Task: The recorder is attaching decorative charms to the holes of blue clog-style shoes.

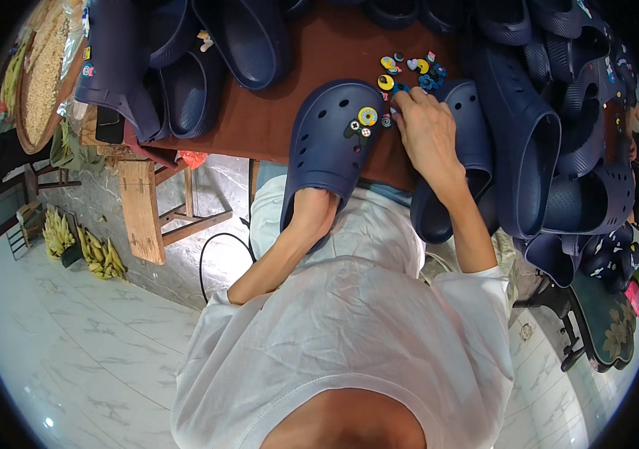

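A navy clog [319, 153] with vent holes lies toe-away at the table's near edge. My left hand [315, 212] reaches into its heel opening and holds it, the fingers hidden inside. Fixed in its upper are a yellow ring-shaped charm [367, 116] and a black game-controller charm [360, 129]. To the right, my right hand [428, 133] bends down over loose colourful shoe charms [386, 82], fingertips drawn together at the pile's near side. What they pinch is mostly covered. Partly under my right wrist rests another navy clog [470, 123].
Many navy clogs are heaped on the right [525, 142] and far left [248, 45] of the brown-covered table [248, 123]. A wooden stool [140, 209] stands below on the left. Bunches of bananas [101, 254] lie on the floor. A round tray [41, 82] sits at the upper left.
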